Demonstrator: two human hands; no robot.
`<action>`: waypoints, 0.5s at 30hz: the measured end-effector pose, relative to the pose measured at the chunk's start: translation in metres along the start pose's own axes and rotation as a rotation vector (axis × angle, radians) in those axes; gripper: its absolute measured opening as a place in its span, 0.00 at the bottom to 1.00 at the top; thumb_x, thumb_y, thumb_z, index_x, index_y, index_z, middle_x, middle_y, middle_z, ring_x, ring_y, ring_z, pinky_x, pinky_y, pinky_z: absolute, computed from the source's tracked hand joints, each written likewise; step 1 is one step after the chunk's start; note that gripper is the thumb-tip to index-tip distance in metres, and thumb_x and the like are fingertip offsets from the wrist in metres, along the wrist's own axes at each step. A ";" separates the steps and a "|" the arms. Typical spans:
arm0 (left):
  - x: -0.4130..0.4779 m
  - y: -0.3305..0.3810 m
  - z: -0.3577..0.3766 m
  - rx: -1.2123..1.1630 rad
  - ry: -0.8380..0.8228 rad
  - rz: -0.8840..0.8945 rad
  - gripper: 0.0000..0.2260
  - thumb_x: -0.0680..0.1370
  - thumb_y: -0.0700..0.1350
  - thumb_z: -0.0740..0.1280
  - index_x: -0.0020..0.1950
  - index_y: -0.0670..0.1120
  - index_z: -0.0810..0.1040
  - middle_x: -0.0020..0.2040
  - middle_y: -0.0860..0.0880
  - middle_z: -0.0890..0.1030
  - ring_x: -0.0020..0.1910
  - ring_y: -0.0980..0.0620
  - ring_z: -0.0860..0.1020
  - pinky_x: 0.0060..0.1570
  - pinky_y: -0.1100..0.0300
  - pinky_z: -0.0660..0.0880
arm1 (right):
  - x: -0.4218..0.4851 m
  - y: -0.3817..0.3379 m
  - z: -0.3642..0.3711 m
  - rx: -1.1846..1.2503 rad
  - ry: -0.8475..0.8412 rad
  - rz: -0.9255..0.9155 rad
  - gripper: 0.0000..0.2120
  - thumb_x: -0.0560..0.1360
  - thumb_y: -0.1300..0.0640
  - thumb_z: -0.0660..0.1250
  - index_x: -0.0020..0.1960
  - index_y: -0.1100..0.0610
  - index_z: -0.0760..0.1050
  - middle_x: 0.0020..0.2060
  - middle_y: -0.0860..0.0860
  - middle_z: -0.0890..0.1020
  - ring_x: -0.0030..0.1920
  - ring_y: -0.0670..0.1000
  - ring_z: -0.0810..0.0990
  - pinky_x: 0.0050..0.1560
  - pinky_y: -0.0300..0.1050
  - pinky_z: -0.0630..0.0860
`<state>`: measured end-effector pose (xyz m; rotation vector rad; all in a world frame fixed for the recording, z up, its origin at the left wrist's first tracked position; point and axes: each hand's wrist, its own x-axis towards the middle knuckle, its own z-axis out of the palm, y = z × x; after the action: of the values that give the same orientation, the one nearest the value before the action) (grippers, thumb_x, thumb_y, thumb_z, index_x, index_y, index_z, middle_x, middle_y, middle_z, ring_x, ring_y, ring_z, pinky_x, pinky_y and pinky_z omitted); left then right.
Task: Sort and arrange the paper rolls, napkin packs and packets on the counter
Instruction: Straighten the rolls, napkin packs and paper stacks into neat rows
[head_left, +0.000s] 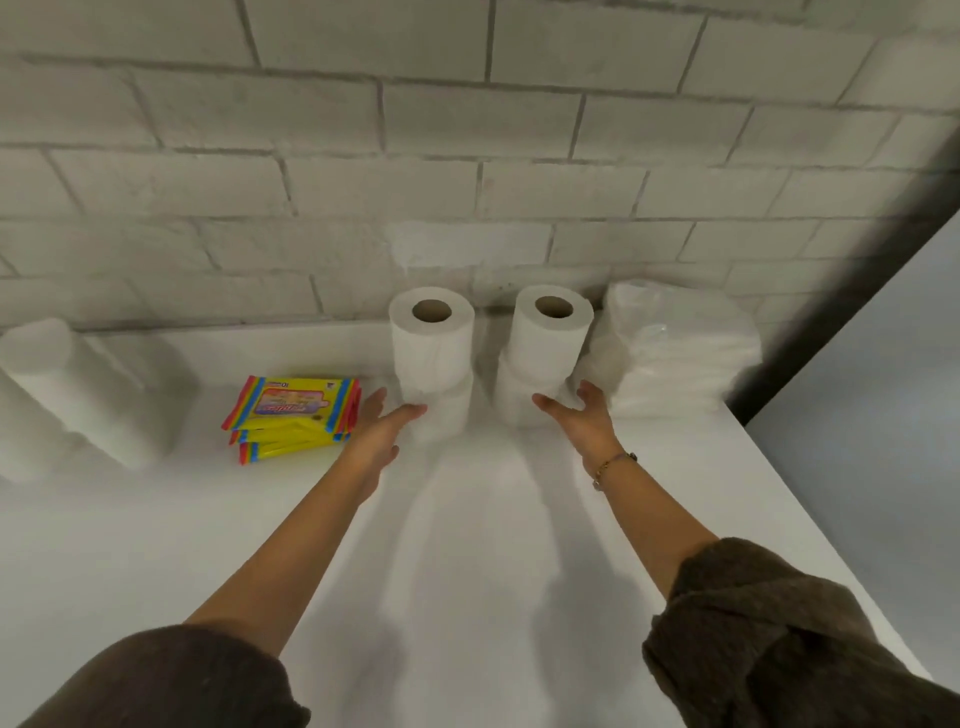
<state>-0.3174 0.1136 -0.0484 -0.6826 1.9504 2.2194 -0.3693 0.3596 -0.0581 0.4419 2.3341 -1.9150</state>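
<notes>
counter (156, 545), roll stack (434, 358) at left hand (382, 434)

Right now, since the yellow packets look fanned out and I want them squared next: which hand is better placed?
Left. The left hand is just beside the yellow packets, at the left roll stack. The right hand is at the right roll stack, farther off, past the left stack.
</notes>
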 end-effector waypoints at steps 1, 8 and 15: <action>0.006 0.002 0.002 0.035 0.021 0.037 0.38 0.71 0.47 0.72 0.75 0.51 0.54 0.75 0.51 0.60 0.72 0.48 0.62 0.68 0.49 0.63 | 0.006 -0.002 0.002 -0.022 -0.003 -0.018 0.47 0.65 0.48 0.76 0.74 0.57 0.53 0.73 0.53 0.61 0.72 0.54 0.63 0.70 0.48 0.62; 0.045 0.007 0.017 0.323 0.131 0.193 0.51 0.63 0.48 0.79 0.76 0.49 0.48 0.76 0.47 0.58 0.73 0.46 0.60 0.69 0.50 0.62 | 0.037 -0.010 0.010 0.000 0.027 -0.147 0.48 0.59 0.59 0.81 0.71 0.57 0.57 0.69 0.53 0.67 0.68 0.55 0.68 0.67 0.56 0.69; 0.057 0.016 0.033 0.163 0.149 0.299 0.46 0.62 0.44 0.79 0.73 0.49 0.56 0.68 0.49 0.68 0.65 0.50 0.68 0.61 0.54 0.68 | 0.050 -0.019 0.021 0.020 0.021 -0.310 0.45 0.54 0.65 0.82 0.65 0.58 0.65 0.62 0.53 0.74 0.62 0.51 0.73 0.60 0.47 0.73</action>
<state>-0.3833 0.1310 -0.0541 -0.5820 2.4186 2.1849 -0.4245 0.3441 -0.0567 0.1041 2.5241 -2.0688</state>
